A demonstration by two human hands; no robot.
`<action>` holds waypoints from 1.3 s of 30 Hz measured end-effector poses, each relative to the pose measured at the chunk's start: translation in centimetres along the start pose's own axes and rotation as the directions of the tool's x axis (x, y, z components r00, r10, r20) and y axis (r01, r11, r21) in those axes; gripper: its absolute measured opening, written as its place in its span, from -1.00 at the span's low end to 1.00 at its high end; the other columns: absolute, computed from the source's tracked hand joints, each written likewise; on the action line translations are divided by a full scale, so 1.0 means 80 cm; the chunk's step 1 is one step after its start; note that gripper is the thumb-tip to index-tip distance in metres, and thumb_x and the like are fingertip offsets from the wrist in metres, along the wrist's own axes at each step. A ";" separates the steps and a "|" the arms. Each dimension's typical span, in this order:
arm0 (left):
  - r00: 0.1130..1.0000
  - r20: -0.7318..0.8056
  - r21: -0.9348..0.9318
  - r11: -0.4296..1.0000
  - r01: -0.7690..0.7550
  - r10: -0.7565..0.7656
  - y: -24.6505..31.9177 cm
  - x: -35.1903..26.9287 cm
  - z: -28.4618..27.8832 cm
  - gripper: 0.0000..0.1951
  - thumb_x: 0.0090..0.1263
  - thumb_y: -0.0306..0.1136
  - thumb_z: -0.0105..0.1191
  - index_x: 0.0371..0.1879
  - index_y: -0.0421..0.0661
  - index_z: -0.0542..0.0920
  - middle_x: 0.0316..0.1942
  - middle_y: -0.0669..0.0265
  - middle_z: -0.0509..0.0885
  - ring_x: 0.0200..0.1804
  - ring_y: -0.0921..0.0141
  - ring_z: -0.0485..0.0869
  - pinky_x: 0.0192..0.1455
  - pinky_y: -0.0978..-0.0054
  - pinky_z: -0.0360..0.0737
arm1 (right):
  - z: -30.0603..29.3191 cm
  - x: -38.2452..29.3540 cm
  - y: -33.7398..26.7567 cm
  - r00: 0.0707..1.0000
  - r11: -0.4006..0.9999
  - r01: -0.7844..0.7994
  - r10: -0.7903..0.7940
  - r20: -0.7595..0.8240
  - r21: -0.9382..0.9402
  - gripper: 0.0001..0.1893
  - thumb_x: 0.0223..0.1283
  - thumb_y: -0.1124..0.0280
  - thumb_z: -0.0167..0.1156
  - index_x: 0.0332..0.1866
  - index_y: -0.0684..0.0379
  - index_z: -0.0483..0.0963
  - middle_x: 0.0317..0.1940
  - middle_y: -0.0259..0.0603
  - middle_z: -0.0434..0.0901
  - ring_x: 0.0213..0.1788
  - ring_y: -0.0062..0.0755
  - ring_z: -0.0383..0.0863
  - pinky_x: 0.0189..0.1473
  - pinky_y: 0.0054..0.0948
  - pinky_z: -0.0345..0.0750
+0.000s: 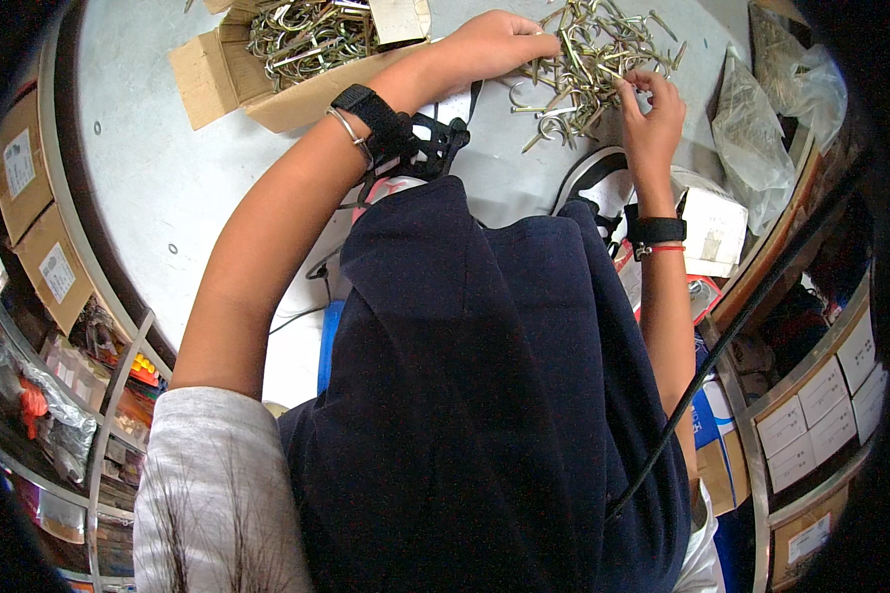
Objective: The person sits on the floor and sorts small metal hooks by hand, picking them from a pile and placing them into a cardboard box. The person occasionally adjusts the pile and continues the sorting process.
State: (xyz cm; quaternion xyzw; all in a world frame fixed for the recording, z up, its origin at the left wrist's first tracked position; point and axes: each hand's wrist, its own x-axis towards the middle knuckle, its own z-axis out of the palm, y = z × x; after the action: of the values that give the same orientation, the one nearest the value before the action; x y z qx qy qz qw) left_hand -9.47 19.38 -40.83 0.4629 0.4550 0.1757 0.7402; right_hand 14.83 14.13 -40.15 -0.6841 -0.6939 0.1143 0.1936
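A loose pile of metal screw hooks [586, 74], yellowish and silvery, lies on the grey floor between and beyond the feet. My left hand [504, 44] reaches in from the left, its thumb and fingertips brought together at the pile's edge. Whether a hook is between them is hidden. At the pile's right side, my right hand [653, 104] pinches the end of one hook between thumb and forefinger. Left of the pile, an open cardboard box [208, 78] holds many similar hooks [315, 44], its flaps folded outward.
Clear plastic bags [753, 137] and a white carton [714, 231] stand on the right. Shelving with cardboard boxes [24, 163] curves along the left, and white boxes [816, 415] fill a right shelf. A black cord [749, 307] crosses the right side.
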 end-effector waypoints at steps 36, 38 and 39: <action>0.998 0.057 -0.180 0.984 -0.001 0.011 -0.011 0.004 -0.003 -0.71 0.39 -0.18 0.14 -0.16 -0.17 0.71 -0.37 0.49 0.65 -0.31 0.60 0.53 -0.21 0.63 0.44 | 0.009 0.009 -0.073 0.976 0.979 0.185 -0.172 -0.131 0.090 -0.87 0.17 0.34 0.32 -0.19 0.06 0.65 -0.25 -0.27 0.58 -0.11 -0.27 0.50 0.01 -0.34 0.37; 0.999 0.035 -0.140 0.990 -0.015 0.020 -0.010 0.004 -0.004 -0.72 0.40 -0.19 0.13 -0.16 -0.16 0.71 -0.34 0.48 0.66 -0.27 0.60 0.54 -0.15 0.62 0.44 | 0.008 -0.001 -0.088 0.983 0.983 0.132 -0.113 -0.145 0.126 -0.87 0.17 0.34 0.32 -0.19 0.08 0.65 -0.25 -0.28 0.59 -0.12 -0.28 0.50 0.01 -0.35 0.38; 0.999 0.023 -0.120 0.993 -0.022 0.025 -0.010 0.004 -0.005 -0.72 0.40 -0.19 0.13 -0.16 -0.16 0.70 -0.32 0.47 0.67 -0.25 0.59 0.55 -0.13 0.62 0.44 | 0.007 -0.004 -0.093 0.985 0.984 0.113 -0.094 -0.142 0.138 -0.87 0.18 0.35 0.32 -0.19 0.08 0.64 -0.25 -0.28 0.59 -0.12 -0.29 0.50 0.01 -0.35 0.38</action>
State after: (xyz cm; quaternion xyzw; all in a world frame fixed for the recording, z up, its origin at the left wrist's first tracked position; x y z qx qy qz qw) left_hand -9.76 19.37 -41.71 0.4253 0.4289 0.2055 0.7700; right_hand 7.88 13.57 -37.58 -0.6373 -0.7037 0.1078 0.2950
